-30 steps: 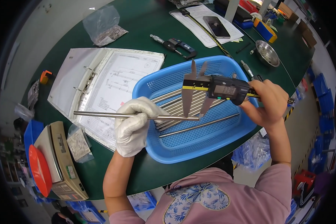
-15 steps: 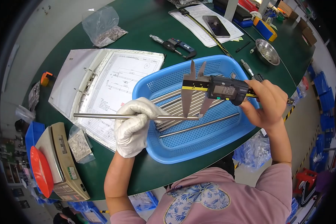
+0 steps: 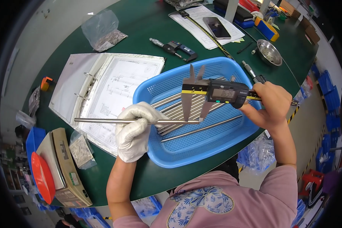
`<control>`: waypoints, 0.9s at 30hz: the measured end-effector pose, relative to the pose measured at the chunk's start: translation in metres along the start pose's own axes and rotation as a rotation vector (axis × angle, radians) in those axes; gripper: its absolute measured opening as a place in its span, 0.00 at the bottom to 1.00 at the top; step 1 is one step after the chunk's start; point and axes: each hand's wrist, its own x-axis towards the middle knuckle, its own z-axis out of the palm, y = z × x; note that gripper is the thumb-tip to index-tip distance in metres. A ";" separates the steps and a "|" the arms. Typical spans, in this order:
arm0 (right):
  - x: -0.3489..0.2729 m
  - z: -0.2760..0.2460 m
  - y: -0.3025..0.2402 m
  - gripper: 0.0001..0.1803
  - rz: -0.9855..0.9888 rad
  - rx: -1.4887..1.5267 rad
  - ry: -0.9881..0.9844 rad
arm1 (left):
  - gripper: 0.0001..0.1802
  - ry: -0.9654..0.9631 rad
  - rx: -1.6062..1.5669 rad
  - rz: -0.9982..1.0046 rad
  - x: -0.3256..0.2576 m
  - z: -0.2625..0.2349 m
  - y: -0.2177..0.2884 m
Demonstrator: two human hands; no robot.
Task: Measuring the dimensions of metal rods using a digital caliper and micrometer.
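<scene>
Steel rod (image 3: 93, 120): you clenched it in your gloved left grip (image 3: 133, 131), its end rightward at the jaws of the digital caliper (image 3: 226, 93) your right grip (image 3: 271, 102) grasped. Blue basket (image 3: 199, 149): lay between grips. Little had shifted, suggesting steady measuring.

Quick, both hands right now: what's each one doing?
Left hand: closed, holding a metal rod.
Right hand: closed, holding the digital caliper.
</scene>
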 end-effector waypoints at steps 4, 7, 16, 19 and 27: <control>-0.004 0.009 0.005 0.21 -0.022 0.016 0.049 | 0.11 -0.028 -0.010 0.017 0.000 0.001 0.002; -0.004 0.011 0.004 0.20 0.006 0.063 0.040 | 0.10 0.005 -0.020 0.003 0.000 0.001 0.002; -0.003 0.004 0.000 0.20 -0.019 0.015 -0.007 | 0.09 -0.054 -0.109 -0.020 -0.002 -0.005 -0.002; -0.001 0.003 -0.001 0.20 -0.023 0.050 0.007 | 0.09 -0.032 -0.110 -0.044 -0.003 -0.004 0.000; 0.000 0.008 0.001 0.19 -0.031 0.044 0.010 | 0.09 -0.004 -0.071 -0.069 -0.003 -0.005 0.003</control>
